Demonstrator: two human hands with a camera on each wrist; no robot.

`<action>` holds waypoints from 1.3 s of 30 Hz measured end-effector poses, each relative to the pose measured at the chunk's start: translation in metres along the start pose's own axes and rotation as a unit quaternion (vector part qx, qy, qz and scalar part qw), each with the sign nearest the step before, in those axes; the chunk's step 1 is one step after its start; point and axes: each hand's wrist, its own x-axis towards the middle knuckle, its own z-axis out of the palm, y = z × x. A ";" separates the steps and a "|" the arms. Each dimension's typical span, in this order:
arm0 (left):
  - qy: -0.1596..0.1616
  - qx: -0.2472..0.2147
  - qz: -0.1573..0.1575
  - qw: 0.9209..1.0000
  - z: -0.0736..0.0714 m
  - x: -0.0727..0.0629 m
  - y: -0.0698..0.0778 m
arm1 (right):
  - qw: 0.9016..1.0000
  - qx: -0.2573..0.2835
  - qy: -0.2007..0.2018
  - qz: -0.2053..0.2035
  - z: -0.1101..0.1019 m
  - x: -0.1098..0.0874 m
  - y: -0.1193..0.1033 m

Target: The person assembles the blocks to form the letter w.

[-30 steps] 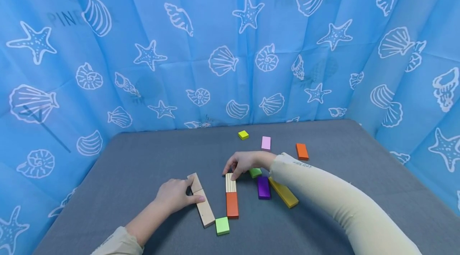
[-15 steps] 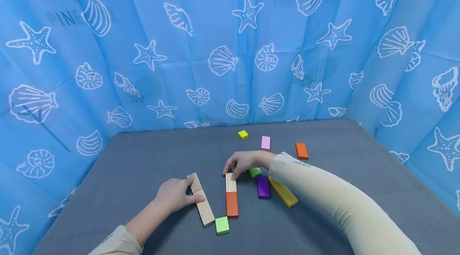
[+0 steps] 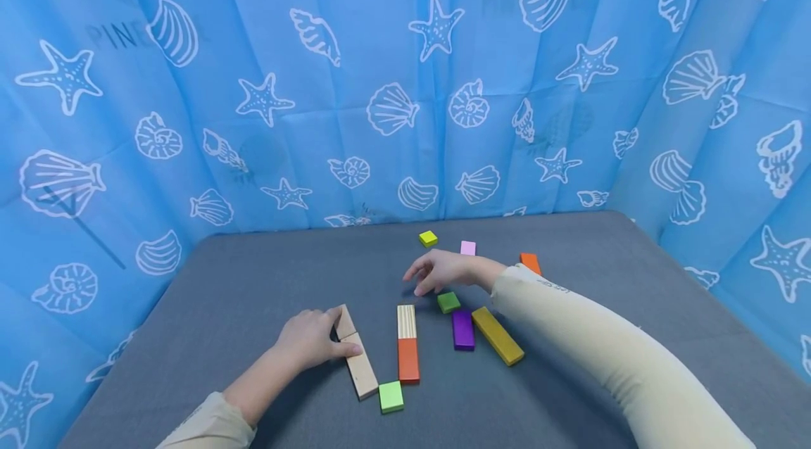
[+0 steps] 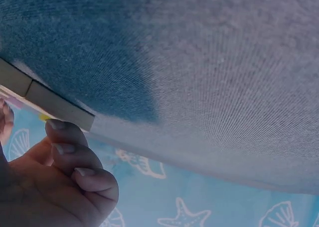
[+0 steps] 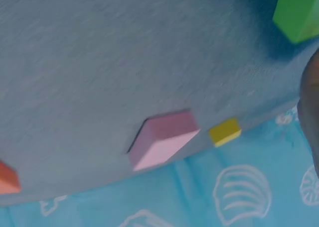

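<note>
My left hand [image 3: 310,341] is at two plain wooden blocks laid end to end. Its thumb crosses the long wooden block [image 3: 362,370] and its index finger touches the short wooden block [image 3: 344,322] at the far end. The left wrist view shows its other fingers [image 4: 79,157] curled beside the blocks. My right hand [image 3: 443,272] hovers beyond a striped wooden block [image 3: 407,321], fingers loosely bent and holding nothing. That block meets a red-orange block [image 3: 408,360] end to end. A light green block [image 3: 391,397] lies near the front ends of both rows.
Right of the rows lie a darker green block [image 3: 448,302], a purple block [image 3: 463,331] and a long mustard-yellow block [image 3: 498,336]. Farther back are a yellow block [image 3: 428,238], a pink block [image 3: 468,248] and an orange block [image 3: 530,263]. A blue curtain [image 3: 355,132] borders the grey table [image 3: 266,259].
My right hand has let go of the striped block and moved away from it, back and slightly to the right. The left hand and the blocks stay where they were.
</note>
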 end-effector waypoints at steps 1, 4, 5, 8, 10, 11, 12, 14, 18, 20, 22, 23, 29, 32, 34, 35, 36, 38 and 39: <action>0.001 0.001 0.001 1.000 0.000 0.000 0.000 | 1.000 -0.001 0.005 0.001 -0.003 -0.002 0.001; 0.006 0.008 0.009 1.000 -0.001 0.000 0.002 | 1.000 -0.008 0.013 0.007 -0.011 -0.009 0.007; 0.010 0.009 0.015 1.000 -0.001 0.000 0.003 | 1.000 -0.009 0.015 0.010 -0.014 -0.011 0.009; 0.026 0.012 0.046 0.999 -0.001 -0.001 0.010 | 0.999 -0.018 0.019 0.023 -0.019 -0.019 0.016; 0.035 0.012 0.076 0.996 0.000 0.000 0.017 | 0.999 -0.025 0.022 0.032 -0.021 -0.023 0.021; 0.037 0.015 0.091 0.995 0.000 0.000 0.022 | 0.999 -0.027 0.021 0.035 -0.022 -0.024 0.024; 0.037 0.018 0.105 0.994 0.001 0.000 0.026 | 0.999 -0.028 0.021 0.036 -0.022 -0.026 0.026; 0.032 0.023 0.127 0.991 0.003 0.001 0.034 | 0.999 -0.029 0.020 0.041 -0.022 -0.029 0.031; 0.005 0.030 0.146 0.989 0.007 0.005 0.048 | 0.998 -0.035 0.020 0.042 -0.021 -0.031 0.037; -0.007 0.036 0.149 0.988 0.009 0.007 0.054 | 0.998 -0.042 0.021 0.041 -0.019 -0.030 0.039; -0.014 0.041 0.150 0.988 0.010 0.010 0.059 | 0.998 -0.048 0.021 0.040 -0.018 -0.029 0.041; -0.017 0.043 0.149 0.988 0.011 0.011 0.060 | 0.998 -0.052 0.021 0.038 -0.017 -0.029 0.041; -0.021 0.055 0.141 0.988 0.011 0.016 0.068 | 0.998 -0.064 0.019 0.022 -0.014 -0.026 0.044; -0.019 0.057 0.145 0.988 0.011 0.016 0.068 | 0.998 -0.065 0.020 0.010 -0.013 -0.026 0.045; -0.016 0.056 0.148 0.987 0.011 0.015 0.068 | 0.997 -0.069 0.019 -0.004 -0.013 -0.027 0.045; -0.015 0.056 0.150 0.987 0.012 0.015 0.068 | 0.997 -0.070 0.018 -0.009 -0.013 -0.028 0.045; -0.015 0.055 0.152 0.987 0.012 0.015 0.068 | 0.997 -0.071 0.017 -0.013 -0.012 -0.028 0.044; -0.012 0.055 0.155 0.986 0.012 0.015 0.067 | 0.997 -0.074 0.019 -0.018 -0.012 -0.029 0.043; -0.012 0.054 0.154 0.986 0.012 0.015 0.067 | 0.997 -0.076 0.020 -0.020 -0.011 -0.029 0.043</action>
